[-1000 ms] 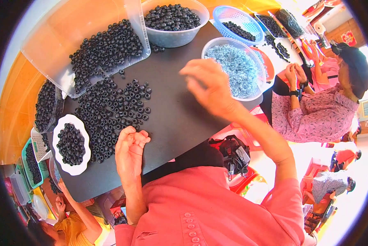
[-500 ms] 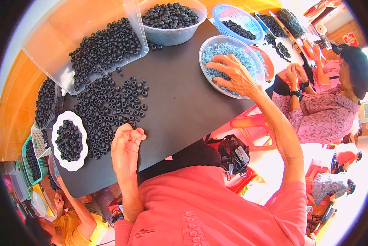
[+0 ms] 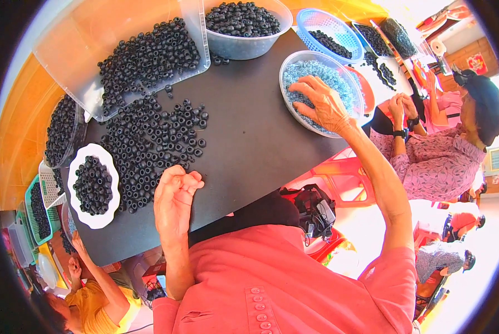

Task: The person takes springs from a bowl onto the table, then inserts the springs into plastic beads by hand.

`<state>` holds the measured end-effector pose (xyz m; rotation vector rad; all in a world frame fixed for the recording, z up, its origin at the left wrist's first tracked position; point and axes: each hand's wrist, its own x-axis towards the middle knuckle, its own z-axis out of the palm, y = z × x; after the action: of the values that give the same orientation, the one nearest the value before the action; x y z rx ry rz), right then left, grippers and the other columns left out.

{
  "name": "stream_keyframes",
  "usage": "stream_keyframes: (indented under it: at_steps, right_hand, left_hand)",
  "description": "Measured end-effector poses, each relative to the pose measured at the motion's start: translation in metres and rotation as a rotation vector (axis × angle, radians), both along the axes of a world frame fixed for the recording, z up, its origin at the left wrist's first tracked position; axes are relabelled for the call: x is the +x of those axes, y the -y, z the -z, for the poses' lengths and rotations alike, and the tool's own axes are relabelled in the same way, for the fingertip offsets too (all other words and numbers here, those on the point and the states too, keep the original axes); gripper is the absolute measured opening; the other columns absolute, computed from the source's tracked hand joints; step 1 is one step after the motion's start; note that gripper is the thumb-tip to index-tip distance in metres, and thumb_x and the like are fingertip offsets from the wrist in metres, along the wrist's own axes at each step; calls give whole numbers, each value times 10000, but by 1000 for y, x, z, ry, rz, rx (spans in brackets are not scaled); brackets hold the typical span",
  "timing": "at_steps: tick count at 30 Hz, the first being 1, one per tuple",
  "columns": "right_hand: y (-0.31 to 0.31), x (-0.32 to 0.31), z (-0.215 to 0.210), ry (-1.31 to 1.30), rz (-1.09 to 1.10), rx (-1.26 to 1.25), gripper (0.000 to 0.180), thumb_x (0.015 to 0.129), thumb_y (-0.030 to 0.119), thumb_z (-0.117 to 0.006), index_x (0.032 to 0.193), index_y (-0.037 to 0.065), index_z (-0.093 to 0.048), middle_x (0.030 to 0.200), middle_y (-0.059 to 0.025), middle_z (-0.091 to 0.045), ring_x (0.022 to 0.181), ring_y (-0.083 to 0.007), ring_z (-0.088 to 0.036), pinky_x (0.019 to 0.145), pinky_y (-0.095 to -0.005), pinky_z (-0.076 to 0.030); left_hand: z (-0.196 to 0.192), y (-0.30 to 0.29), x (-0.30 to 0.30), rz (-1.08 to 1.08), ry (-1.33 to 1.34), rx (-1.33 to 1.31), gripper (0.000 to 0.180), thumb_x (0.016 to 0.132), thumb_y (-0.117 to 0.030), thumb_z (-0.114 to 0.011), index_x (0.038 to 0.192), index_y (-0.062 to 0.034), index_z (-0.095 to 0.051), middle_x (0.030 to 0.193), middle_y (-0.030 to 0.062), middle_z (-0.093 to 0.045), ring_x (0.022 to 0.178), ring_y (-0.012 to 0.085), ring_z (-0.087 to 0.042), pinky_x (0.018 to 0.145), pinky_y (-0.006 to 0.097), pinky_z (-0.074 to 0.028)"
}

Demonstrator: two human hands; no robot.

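My right hand (image 3: 328,107) lies over a clear round bowl (image 3: 287,100) of small pale-blue beads (image 3: 341,89). Its fingers are spread and bent, with the tips down at the beads. Nearer to me, my left hand (image 3: 176,195) is raised at the table's front edge, its fingers curled together toward the thumb. Whatever it may hold is too small or hidden to make out. Just beyond and left of that hand, loose black ring-shaped beads (image 3: 149,133) are spread on the dark table (image 3: 244,145). A white scalloped dish (image 3: 114,192) heaped with black beads stands to their left.
A clear plastic box (image 3: 65,44) lies tipped, black beads spilling out. Behind stand a bowl (image 3: 244,47) of black beads and a blue basket (image 3: 338,34). Seated people are at right (image 3: 433,150) and lower left (image 3: 96,306). A red stool (image 3: 344,181) stands right of my lap.
The whole view has shifted slightly, the table's things moving a little to the right. Both my hands keep nearly the same pose and place.
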<state>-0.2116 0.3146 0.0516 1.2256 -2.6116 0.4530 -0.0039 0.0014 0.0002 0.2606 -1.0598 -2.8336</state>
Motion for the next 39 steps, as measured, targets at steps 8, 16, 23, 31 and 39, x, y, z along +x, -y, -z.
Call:
stream_keyframes:
  at_steps: [8, 16, 23, 31, 39]
  right_hand:
    - [8, 0, -1, 55, 72, -61, 218, 787, 110, -661, 970, 78, -548, 936, -117, -560, 809, -331, -588, 700, -403, -486]
    - [5, -11, 11, 52, 102, -64, 226, 774, 122, -680, 929, 38, -538, 796, -138, -561, 702, -344, -576, 618, -405, -467]
    - [10, -11, 11, 7, 74, -176, 170, 765, 78, -673, 764, 11, -517, 730, -137, -554, 593, -290, -560, 539, -375, -441]
    - [14, -18, 10, -11, 196, -264, 266, 779, 118, -679, 688, 13, -451, 605, -165, -516, 537, -353, -533, 497, -416, -409]
    - [25, -25, -12, 29, 375, -384, 286, 795, 141, -681, 646, -1, -482, 532, -140, -480, 451, -220, -430, 474, -352, -380]
  left_hand:
    - [-2, 0, 1, 13, -20, -4, 199, 912, -104, -478, 1054, 24, -531, 850, 139, -643, 964, 269, -593, 861, 378, -482]
    - [0, 0, 1, 22, -27, -6, 200, 918, -109, -462, 1058, 20, -520, 867, 147, -645, 975, 277, -591, 864, 380, -479]
    - [0, 0, 1, 43, -55, 10, 199, 929, -110, -439, 1060, 17, -518, 878, 154, -649, 987, 279, -589, 870, 377, -476]
    - [1, 0, 1, 46, -62, 10, 192, 932, -117, -444, 1056, 11, -515, 873, 150, -652, 985, 273, -590, 869, 371, -472]
    - [1, 1, 2, 47, -76, 29, 188, 931, -118, -450, 1051, 10, -519, 872, 146, -649, 979, 268, -594, 864, 375, -478]
